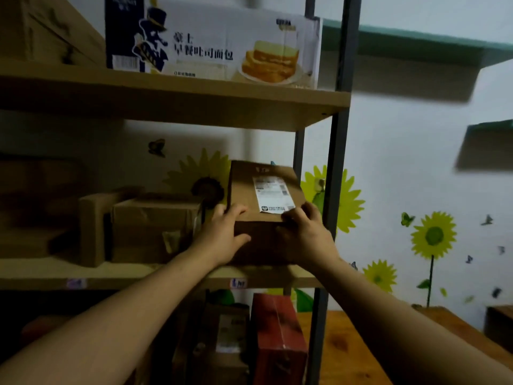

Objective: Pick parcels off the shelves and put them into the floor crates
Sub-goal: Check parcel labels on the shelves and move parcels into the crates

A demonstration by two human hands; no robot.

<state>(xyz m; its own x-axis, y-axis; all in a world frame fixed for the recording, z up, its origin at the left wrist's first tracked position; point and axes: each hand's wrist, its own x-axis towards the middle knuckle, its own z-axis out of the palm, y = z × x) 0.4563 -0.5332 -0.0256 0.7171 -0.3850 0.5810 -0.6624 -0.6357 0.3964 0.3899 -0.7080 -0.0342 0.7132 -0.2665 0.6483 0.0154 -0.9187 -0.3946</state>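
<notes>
Sitting mid-frame on the shelf (133, 273), the parcel (261, 201) lies between left hand (223, 237) and right hand (306, 234), each grip clasping a near corner.

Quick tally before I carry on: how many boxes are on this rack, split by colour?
Brown cardboard: 5 (held labelled parcel, middle-shelf box, taller box, top-left box, lower-shelf box)
White-and-blue printed carton: 1
Red box: 1
Total: 7; the rack's dark far left is too blurred to count.
</notes>
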